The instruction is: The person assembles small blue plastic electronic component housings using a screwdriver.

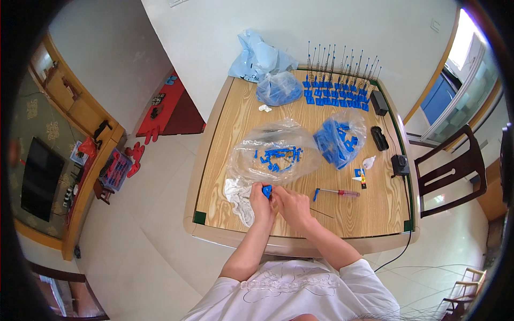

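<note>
My left hand is closed around a small blue plastic piece near the front edge of the table. Close against it, my right hand has its fingers pinched together; what sits between them is hidden. A thin dark rod shows just right of my right hand, and I cannot tell whether it is held or lies on the wood. A crumpled white cloth lies beside my left hand. Beyond both hands, a clear plastic bag contains blue and brass-coloured small parts.
Right of my hands lie a red-handled screwdriver and a small glue tube. A bag of blue pieces sits behind them. Rows of blue bases with upright springs stand at the back, near black boxes. A dark chair flanks the table.
</note>
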Demonstrator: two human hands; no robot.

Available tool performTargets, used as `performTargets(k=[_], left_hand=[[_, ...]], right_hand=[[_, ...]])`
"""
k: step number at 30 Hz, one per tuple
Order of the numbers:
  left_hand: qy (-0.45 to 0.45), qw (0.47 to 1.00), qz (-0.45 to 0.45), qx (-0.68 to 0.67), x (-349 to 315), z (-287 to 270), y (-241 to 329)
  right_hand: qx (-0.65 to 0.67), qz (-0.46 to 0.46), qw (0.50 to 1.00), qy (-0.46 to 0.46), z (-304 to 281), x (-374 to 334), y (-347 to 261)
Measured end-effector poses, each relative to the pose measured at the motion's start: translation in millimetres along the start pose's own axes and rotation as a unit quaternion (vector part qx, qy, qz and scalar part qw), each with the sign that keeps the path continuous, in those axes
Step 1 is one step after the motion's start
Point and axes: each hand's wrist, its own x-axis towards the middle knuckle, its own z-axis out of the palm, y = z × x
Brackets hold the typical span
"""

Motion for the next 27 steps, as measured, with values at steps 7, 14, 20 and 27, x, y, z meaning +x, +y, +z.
performTargets(k=[7,14,20,27], left_hand=[[-0.011,0.996,-0.087,-0.031,-3.6,-8.3,-11.9],[-0.013,0.996,-0.058,-0.064,3.5,-4.9,-1.0],[-0.026,1.000,-0.011,-0.015,-1.3,-4.1,0.0],[-0.034,0.999,0.025,0.010,-7.1,-0.3,2.2]], right_hand=[[-0.067,0.132,0.985,0.084,-6.1,40.8,50.7],[0.012,0.042,0.998,-0.049,-1.9,0.0,16.4],[0.021,0.019,0.999,-0.034,-3.0,-2.1,5.9],[0.019,0.014,1.000,-0.021,-5.7,-2.0,3.6]])
